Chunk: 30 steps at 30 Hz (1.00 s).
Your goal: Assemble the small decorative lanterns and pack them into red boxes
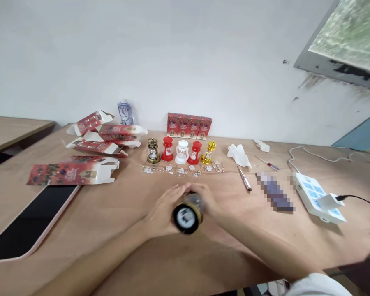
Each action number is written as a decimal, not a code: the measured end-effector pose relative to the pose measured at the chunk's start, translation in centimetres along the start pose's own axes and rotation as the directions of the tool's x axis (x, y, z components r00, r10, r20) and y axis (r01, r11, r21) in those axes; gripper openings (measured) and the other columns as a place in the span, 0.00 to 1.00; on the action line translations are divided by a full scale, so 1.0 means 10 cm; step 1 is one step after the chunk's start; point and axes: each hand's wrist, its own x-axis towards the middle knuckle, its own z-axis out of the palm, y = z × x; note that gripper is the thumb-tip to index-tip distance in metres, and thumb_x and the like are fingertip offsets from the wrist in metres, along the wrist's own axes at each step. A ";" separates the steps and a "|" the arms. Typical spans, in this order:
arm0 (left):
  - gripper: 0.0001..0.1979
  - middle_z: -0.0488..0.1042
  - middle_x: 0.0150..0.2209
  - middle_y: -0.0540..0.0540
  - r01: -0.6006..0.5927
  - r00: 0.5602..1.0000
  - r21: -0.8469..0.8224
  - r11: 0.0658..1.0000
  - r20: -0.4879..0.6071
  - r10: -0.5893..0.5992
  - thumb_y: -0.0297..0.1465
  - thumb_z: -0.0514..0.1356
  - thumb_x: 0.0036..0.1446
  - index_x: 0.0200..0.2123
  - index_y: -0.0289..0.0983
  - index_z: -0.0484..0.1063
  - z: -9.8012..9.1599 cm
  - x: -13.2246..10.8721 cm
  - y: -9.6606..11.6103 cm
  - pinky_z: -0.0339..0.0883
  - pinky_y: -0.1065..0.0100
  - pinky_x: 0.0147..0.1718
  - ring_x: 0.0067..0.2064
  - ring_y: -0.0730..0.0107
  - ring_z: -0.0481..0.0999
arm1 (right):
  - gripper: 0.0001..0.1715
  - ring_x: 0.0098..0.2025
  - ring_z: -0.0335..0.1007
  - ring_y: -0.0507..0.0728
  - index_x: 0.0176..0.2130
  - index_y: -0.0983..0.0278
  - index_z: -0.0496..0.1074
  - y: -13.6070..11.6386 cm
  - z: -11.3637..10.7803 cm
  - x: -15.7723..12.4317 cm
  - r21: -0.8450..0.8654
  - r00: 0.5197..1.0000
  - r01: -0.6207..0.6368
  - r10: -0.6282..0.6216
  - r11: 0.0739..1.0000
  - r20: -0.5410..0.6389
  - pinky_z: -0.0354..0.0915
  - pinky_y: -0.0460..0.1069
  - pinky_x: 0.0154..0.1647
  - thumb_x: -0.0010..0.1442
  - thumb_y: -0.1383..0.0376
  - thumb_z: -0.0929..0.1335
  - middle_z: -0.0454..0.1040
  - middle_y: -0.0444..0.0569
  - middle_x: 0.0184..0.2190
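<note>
The left hand and the right hand meet low in the middle of the view, around one dark bronze lantern, tipped so that its black-rimmed base with a pale round centre faces the wearer. The left grip is closed along the lantern's 9 o'clock side; the right grip closes on it from about 1 o'clock, blurred, so how its fingertips lie I cannot tell. Taking the held lantern as the clock's centre, a row of lanterns stands on the bench from 11 to 1 o'clock: bronze, red, white, a second red one and gold. Small wire and white parts lie just in front of that row, and four upright boxes line the wall behind it at 12. Opened red cartons are heaped at 10 to 11 o'clock, a bottle beyond them; another flattened carton overlaps a pink-edged dark panel near 9. Crumpled tissue sits between 1 and 2 o'clock, two screwdrivers near 2, a pixelated slab between 2 and 3, and a white power strip close to 3, with a plug in it.
</note>
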 end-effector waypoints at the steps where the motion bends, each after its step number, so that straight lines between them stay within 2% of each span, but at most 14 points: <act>1: 0.36 0.66 0.59 0.39 -0.008 0.998 -0.052 0.999 -0.058 0.005 0.38 0.62 0.53 0.63 0.42 0.52 0.02 0.00 -0.02 0.61 0.51 0.58 0.59 0.53 0.67 | 0.15 0.27 0.68 0.55 0.21 0.63 0.69 0.05 0.15 -0.04 0.005 1.000 0.002 -0.002 1.000 0.028 0.64 0.49 0.29 0.53 0.58 0.63 0.71 0.44 0.19; 3: 0.21 0.73 0.52 0.41 -0.058 0.987 -0.117 0.991 -0.155 0.039 0.33 0.59 0.56 0.54 0.43 0.63 0.00 0.00 -0.04 0.66 0.53 0.54 0.54 0.57 0.72 | 0.14 0.28 0.68 0.53 0.23 0.63 0.69 0.09 0.27 -0.03 -0.057 0.991 0.110 -0.105 0.992 0.086 0.64 0.48 0.31 0.55 0.62 0.61 0.72 0.44 0.22; 5: 0.16 0.76 0.45 0.42 -0.098 0.968 -0.142 0.985 -0.243 0.062 0.31 0.59 0.55 0.48 0.42 0.65 -0.06 -0.01 -0.05 0.68 0.53 0.51 0.50 0.58 0.75 | 0.08 0.32 0.69 0.54 0.31 0.62 0.71 0.11 0.14 0.10 -0.249 0.957 0.285 -0.260 0.926 0.130 0.65 0.48 0.35 0.57 0.64 0.63 0.75 0.45 0.29; 7: 0.18 0.77 0.42 0.42 -0.022 0.956 -0.160 0.987 -0.292 -0.026 0.30 0.61 0.53 0.47 0.42 0.63 -0.15 0.00 -0.06 0.71 0.55 0.46 0.46 0.59 0.77 | 0.09 0.40 0.69 0.56 0.37 0.62 0.72 0.14 -0.19 0.31 -0.513 0.872 0.449 -0.483 0.732 0.073 0.65 0.52 0.44 0.59 0.65 0.62 0.75 0.49 0.36; 8: 0.19 0.77 0.42 0.42 0.053 0.952 -0.166 0.985 -0.290 -0.100 0.31 0.62 0.51 0.47 0.42 0.63 -0.18 0.01 -0.06 0.73 0.56 0.43 0.45 0.59 0.78 | 0.10 0.43 0.69 0.58 0.37 0.63 0.71 0.17 -0.40 0.42 -0.631 0.822 0.471 -0.567 0.616 0.060 0.64 0.54 0.47 0.59 0.66 0.61 0.75 0.51 0.38; 10: 0.21 0.77 0.41 0.43 0.216 0.922 -0.165 0.962 -0.290 -0.257 0.31 0.64 0.48 0.45 0.42 0.62 -0.22 0.04 -0.08 0.73 0.57 0.39 0.42 0.58 0.78 | 0.11 0.43 0.69 0.59 0.36 0.62 0.72 0.26 -0.85 0.62 -0.826 0.772 0.359 -0.636 0.435 0.000 0.65 0.55 0.46 0.60 0.67 0.60 0.76 0.52 0.37; 13: 0.21 0.76 0.41 0.43 0.382 0.856 -0.174 0.908 -0.304 -0.419 0.32 0.64 0.45 0.42 0.42 0.61 -0.23 0.07 -0.12 0.73 0.56 0.37 0.42 0.56 0.78 | 0.13 0.41 0.69 0.62 0.36 0.64 0.73 0.36 -1.37 0.79 -0.874 0.780 0.263 -0.623 0.408 -0.056 0.64 0.57 0.45 0.61 0.67 0.60 0.77 0.55 0.35; 15: 0.21 0.76 0.41 0.44 0.423 0.835 -0.193 0.885 -0.296 -0.464 0.32 0.64 0.44 0.42 0.42 0.61 -0.22 0.09 -0.13 0.72 0.56 0.38 0.42 0.56 0.77 | 0.13 0.40 0.69 0.62 0.36 0.64 0.74 0.40 -1.53 0.81 -0.885 0.796 0.244 -0.604 0.397 -0.051 0.64 0.57 0.44 0.61 0.66 0.61 0.77 0.54 0.34; 17: 0.21 0.75 0.41 0.44 0.442 0.831 -0.209 0.873 -0.272 -0.486 0.33 0.64 0.44 0.41 0.42 0.61 -0.21 0.09 -0.12 0.72 0.56 0.39 0.43 0.57 0.77 | 0.13 0.42 0.69 0.61 0.37 0.63 0.76 0.40 -1.57 0.81 -0.894 0.823 0.259 -0.568 0.367 0.005 0.64 0.56 0.46 0.61 0.65 0.62 0.78 0.52 0.36; 20: 0.21 0.75 0.41 0.44 0.471 0.822 -0.226 0.853 -0.237 -0.517 0.32 0.64 0.42 0.41 0.41 0.61 -0.20 0.09 -0.10 0.71 0.57 0.40 0.43 0.56 0.76 | 0.15 0.46 0.68 0.61 0.42 0.61 0.76 0.36 -1.50 0.80 -0.922 0.868 0.277 -0.483 0.272 0.118 0.62 0.55 0.48 0.63 0.66 0.61 0.79 0.50 0.41; 23: 0.22 0.74 0.41 0.44 0.493 0.803 -0.242 0.836 -0.243 -0.544 0.32 0.64 0.41 0.41 0.41 0.61 -0.20 0.11 -0.09 0.70 0.58 0.39 0.43 0.57 0.76 | 0.17 0.45 0.68 0.61 0.43 0.61 0.76 0.34 -1.46 0.82 -0.942 0.897 0.266 -0.412 0.205 0.163 0.61 0.56 0.48 0.64 0.67 0.60 0.79 0.50 0.43; 27: 0.21 0.75 0.39 0.45 0.493 0.806 -0.244 0.835 -0.235 -0.544 0.32 0.63 0.42 0.40 0.40 0.61 -0.20 0.12 -0.07 0.69 0.60 0.39 0.42 0.59 0.76 | 0.17 0.44 0.68 0.61 0.39 0.62 0.77 0.40 -1.45 0.83 -0.941 0.893 0.295 -0.399 0.167 0.209 0.62 0.56 0.48 0.64 0.68 0.60 0.79 0.51 0.40; 30: 0.20 0.75 0.40 0.45 0.482 0.815 -0.236 0.844 -0.233 -0.531 0.33 0.63 0.43 0.40 0.40 0.61 -0.21 0.11 -0.06 0.69 0.62 0.38 0.41 0.61 0.76 | 0.16 0.41 0.68 0.60 0.36 0.63 0.75 0.45 -1.42 0.82 -0.919 0.877 0.338 -0.423 0.203 0.228 0.64 0.55 0.46 0.65 0.67 0.59 0.78 0.53 0.36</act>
